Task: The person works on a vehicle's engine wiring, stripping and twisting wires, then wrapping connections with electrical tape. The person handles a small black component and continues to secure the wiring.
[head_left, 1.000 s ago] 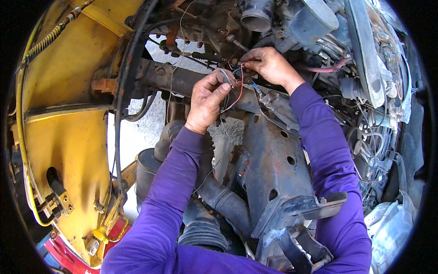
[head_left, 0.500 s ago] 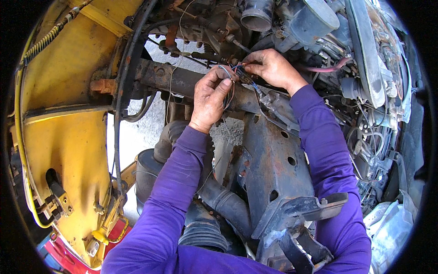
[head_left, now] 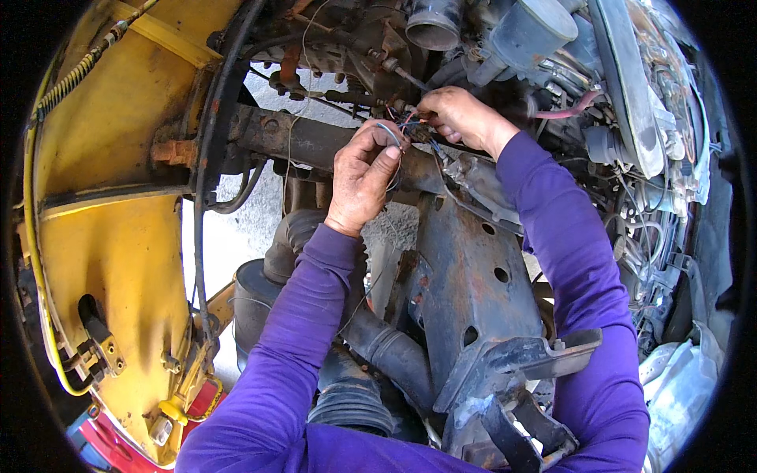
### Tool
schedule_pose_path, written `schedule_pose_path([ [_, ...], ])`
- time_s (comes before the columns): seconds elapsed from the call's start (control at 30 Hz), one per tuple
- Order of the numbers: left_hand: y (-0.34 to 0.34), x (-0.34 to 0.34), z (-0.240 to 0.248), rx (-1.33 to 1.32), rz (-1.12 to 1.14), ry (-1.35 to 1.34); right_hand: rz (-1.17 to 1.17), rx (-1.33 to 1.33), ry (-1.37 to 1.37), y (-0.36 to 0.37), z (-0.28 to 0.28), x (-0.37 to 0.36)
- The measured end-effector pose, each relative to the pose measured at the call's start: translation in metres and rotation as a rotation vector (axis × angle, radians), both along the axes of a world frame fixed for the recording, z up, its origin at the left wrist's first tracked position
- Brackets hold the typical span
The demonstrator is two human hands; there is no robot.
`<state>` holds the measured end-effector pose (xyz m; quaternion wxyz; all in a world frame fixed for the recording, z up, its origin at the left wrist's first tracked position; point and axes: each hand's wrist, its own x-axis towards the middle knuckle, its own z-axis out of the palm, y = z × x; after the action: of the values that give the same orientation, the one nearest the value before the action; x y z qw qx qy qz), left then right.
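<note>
Both of my arms, in purple sleeves, reach into an open vehicle engine bay. My left hand [head_left: 364, 175] pinches a small bundle of thin coloured wires [head_left: 404, 124] between thumb and fingers, above a rusty cross beam [head_left: 300, 138]. My right hand [head_left: 457, 117] grips the same wire bundle from the right, fingers curled around its end. The two hands nearly touch. The wire ends are partly hidden by my fingers.
A yellow body panel [head_left: 118, 252] fills the left side. A rusty steel bracket with holes [head_left: 473, 276] and a black ribbed hose [head_left: 355, 394] lie below my hands. Hoses, a pink tube [head_left: 564, 110] and tangled wiring crowd the right.
Both hands stay on the wires. My left hand has shifted slightly and the red wire loop seen under it earlier is no longer visible.
</note>
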<state>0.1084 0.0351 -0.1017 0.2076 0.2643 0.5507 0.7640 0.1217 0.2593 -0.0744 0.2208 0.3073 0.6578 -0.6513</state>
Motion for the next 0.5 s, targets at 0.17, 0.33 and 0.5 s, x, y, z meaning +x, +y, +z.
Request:
schedule_pose_path([
  [0.17,0.003,-0.003,-0.010,0.087,-0.007,-0.038,0.046,-0.056,0.048,0.007,-0.005,0.004],
  [0.33,0.001,-0.006,-0.014,0.114,0.005,-0.104,0.329,0.576,0.531,0.005,-0.002,0.013],
  [0.5,0.001,-0.005,-0.015,0.132,0.002,-0.130,0.403,0.778,0.704,-0.004,0.012,0.023],
])
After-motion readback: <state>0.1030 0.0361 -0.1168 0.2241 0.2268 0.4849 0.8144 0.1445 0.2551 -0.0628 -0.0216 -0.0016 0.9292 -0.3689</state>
